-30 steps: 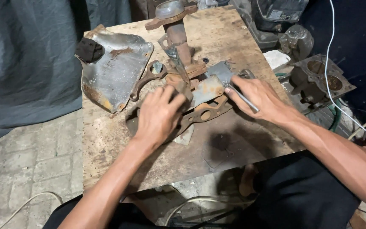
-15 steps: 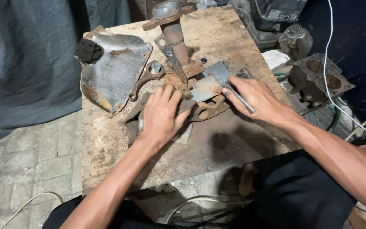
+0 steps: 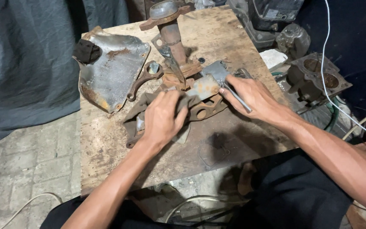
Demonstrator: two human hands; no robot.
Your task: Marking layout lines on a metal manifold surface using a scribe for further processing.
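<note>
My left hand (image 3: pixel 162 118) lies flat, fingers spread, pressing a dark rag (image 3: pixel 149 106) onto the rusty bracket (image 3: pixel 204 108) at the middle of the wooden bench (image 3: pixel 106 144). My right hand (image 3: pixel 250 96), at three o'clock from the bracket, is closed around a slim metal rod (image 3: pixel 239 99), its tip by the grey plate (image 3: pixel 203 87) on top of the bracket. At twelve o'clock a rusty strut (image 3: pixel 172 34) stands upright. At ten o'clock lies a bent metal shield (image 3: pixel 111 72), with a connecting rod (image 3: pixel 142 78) just beside it.
</note>
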